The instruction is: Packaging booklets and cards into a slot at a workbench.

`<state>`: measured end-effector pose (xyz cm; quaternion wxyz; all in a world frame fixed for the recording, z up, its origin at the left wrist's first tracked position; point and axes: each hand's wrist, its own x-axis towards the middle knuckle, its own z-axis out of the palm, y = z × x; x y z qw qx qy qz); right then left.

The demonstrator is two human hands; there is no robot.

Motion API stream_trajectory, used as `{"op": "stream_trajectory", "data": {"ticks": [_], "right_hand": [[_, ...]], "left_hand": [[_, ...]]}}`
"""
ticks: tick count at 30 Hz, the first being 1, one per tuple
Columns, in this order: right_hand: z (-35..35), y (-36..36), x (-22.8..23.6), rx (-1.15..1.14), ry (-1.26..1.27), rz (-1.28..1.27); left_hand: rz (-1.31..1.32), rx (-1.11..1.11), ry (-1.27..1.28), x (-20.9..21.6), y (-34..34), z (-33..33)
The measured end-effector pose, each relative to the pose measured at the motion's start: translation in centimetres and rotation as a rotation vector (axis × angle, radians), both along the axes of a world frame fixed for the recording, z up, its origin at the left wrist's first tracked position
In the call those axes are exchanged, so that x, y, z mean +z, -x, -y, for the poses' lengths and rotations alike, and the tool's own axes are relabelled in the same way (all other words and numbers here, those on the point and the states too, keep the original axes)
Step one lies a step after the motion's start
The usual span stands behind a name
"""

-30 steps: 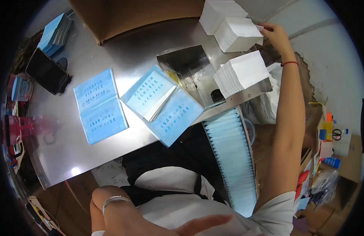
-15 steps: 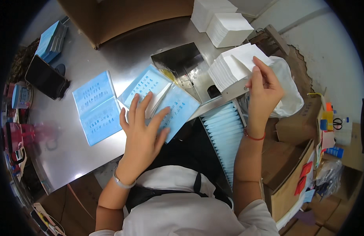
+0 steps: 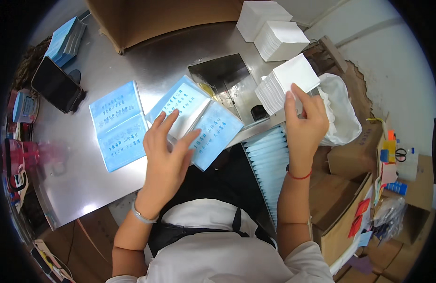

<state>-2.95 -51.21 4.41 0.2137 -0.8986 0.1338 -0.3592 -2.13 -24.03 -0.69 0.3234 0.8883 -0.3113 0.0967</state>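
My left hand point(image 3: 164, 151) lies over an opened blue printed plastic sleeve point(image 3: 218, 128), its fingers spread. A white paper pad point(image 3: 193, 113) shows between the sleeve's two flaps. Left of it lies another blue printed sleeve point(image 3: 118, 125), flat on the metal table. At the near right corner of a stack of folded white paper napkins point(image 3: 296, 73) is my right hand point(image 3: 306, 118). Its thumb and index fingertips are close together, as in a pinch. Whatever may be between them is too small to make out.
Two more white napkin stacks point(image 3: 280, 41) stand behind. A row of light blue sleeves point(image 3: 265, 165) sits below the table edge. A phone on a stand point(image 3: 57, 85), blue packets point(image 3: 65, 41), a white bag point(image 3: 343, 113) and cardboard boxes point(image 3: 340, 193) surround the workplace.
My right hand has moved left and nearer to me along the napkin stack. The top sheet, raised and skewed before, now lies squared. My left hand has lifted slightly and shifted left.
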Motion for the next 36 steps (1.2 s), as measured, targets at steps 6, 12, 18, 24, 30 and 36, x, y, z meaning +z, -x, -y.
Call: {"op": "stream_trajectory", "data": {"ticks": [6, 12, 18, 24, 30, 36], "right_hand": [[0.0, -1.5, 1.2, 0.051, 0.505, 0.034], [1.1, -1.7, -0.2, 0.109, 0.352, -0.090], [2.0, -1.7, 0.4, 0.202, 0.191, -0.103], [3.9, -2.8, 1.5, 0.196, 0.439, -0.025], [-10.0, 5.0, -3.7, 0.772, 0.340, -0.102], [-5.9, -3.6, -7.1, 0.623, 0.426, -0.324]], "left_hand": [[0.155, 0.103, -0.404, 2.3, -2.8, 2.1], [-0.137, 0.059, -0.598, 4.0, -4.0, 4.7], [-0.092, 0.073, -0.285, 1.3, -0.7, 1.9], [0.149, 0.105, -0.278, 0.4, 0.4, 2.7], [-0.137, -0.084, -0.201, 1.7, -2.8, 0.7], [-0.062, -0.154, 0.077, 1.8, 0.0, 5.3]]}}
